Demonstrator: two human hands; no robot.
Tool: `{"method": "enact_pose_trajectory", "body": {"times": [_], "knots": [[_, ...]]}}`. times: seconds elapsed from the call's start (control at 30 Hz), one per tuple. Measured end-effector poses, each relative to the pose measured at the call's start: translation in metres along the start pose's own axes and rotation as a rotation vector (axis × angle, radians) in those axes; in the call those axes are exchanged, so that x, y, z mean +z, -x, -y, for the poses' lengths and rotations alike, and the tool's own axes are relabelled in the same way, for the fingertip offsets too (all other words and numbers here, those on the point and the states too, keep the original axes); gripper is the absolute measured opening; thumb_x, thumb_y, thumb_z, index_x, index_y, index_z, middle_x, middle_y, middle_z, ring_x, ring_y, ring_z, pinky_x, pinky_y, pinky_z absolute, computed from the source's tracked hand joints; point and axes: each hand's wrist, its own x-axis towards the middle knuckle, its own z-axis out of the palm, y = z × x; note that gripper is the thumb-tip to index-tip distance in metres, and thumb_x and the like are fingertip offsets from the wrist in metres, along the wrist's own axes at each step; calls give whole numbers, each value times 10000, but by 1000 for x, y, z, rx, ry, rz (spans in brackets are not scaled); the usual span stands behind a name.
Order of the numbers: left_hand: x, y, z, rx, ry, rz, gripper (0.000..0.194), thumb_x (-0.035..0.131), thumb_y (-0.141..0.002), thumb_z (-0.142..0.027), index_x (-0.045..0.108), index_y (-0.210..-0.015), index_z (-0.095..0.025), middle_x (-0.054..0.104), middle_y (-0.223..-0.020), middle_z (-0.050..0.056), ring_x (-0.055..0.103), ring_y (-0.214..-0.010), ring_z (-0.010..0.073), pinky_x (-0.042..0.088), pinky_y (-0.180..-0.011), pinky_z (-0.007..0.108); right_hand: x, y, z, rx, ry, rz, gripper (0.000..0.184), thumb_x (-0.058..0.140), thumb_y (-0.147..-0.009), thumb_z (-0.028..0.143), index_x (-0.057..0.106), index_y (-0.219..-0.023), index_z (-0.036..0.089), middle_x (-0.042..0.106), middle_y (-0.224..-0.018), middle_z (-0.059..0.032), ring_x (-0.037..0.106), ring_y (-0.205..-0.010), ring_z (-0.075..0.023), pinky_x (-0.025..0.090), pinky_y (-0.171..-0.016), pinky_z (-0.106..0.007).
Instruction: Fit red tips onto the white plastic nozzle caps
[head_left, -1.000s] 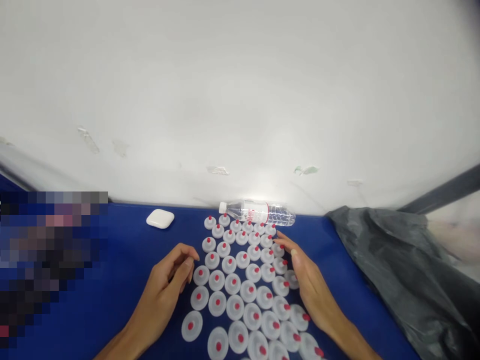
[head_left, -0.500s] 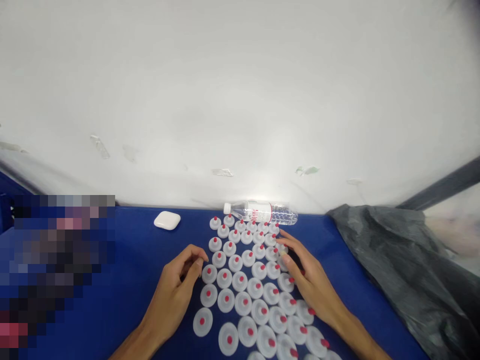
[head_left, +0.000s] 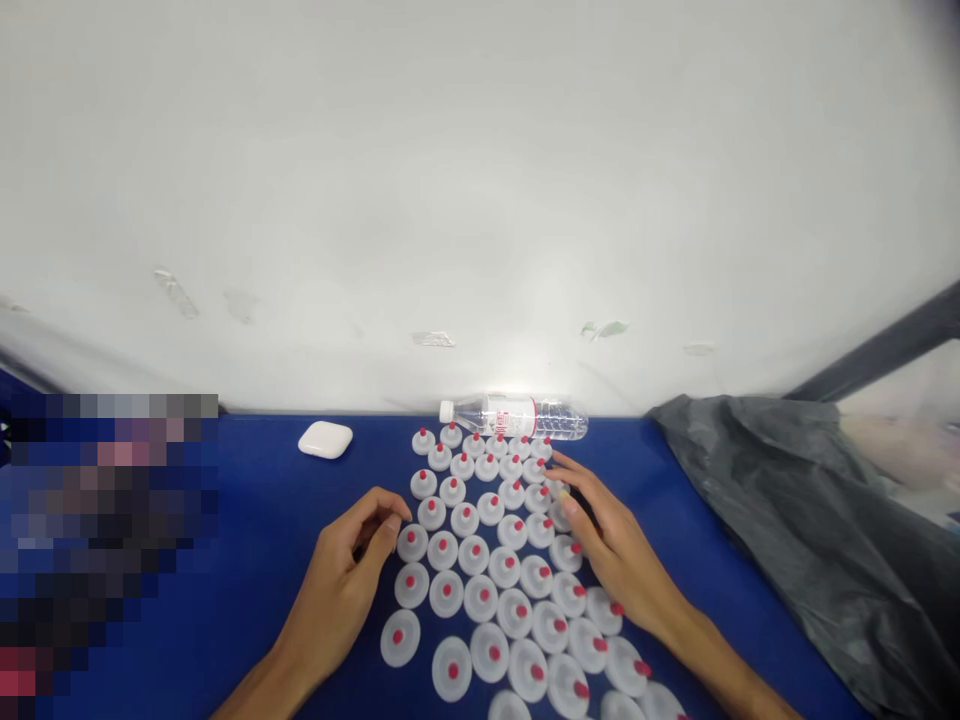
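Many white round plastic caps with red tips [head_left: 480, 598] stand in uneven rows on the blue tabletop [head_left: 255, 560]. My left hand [head_left: 349, 575] rests at the left edge of these rows, fingers curled and thumb tip close to the index fingertip; nothing shows between them. Its fingertips are right beside a cap [head_left: 412, 543]. On the other side, my right hand [head_left: 619, 550] lies with thumb and fingers apart, around a partly covered cap [head_left: 559, 514] at the right edge. Whether it touches that cap firmly I cannot tell.
A clear water bottle [head_left: 514, 416] lies on its side behind the caps, along the white wall [head_left: 480, 200]. To the left sits a small white rounded case [head_left: 325, 440]. Dark grey fabric [head_left: 780, 510] drapes over the right side. A blurred-out patch [head_left: 105, 540] covers the far left.
The whole view has shifted slightly, so everything sits a little further left and up. Both hands keep nearly the same pose and place beside the caps.
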Motion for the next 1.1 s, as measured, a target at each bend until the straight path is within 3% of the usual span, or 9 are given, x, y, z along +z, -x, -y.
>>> {"method": "enact_pose_trajectory", "body": {"times": [0.7,1.1], "knots": [[1,-2,5,20,5,-41,409,561,-1002,-655,690,-952,-270,445,-682,-61,388,-612,186,347,-579,330,0,0,1,0,-3,-4,418,495,-1124,594,711,-1373,338,612,-1648,-71,557,-1550,-333,422,-1314,-523],[3,1,1,14,5,-69,375,551,-997,-612,671,-933,-263,350,-576,-98,304,-519,149,261,-519,301,0,-1,-2,-20,23,-10,438,473,-1130,581,719,-1367,307,621,-1638,-87,577,-1533,-314,436,-1306,-515]]}}
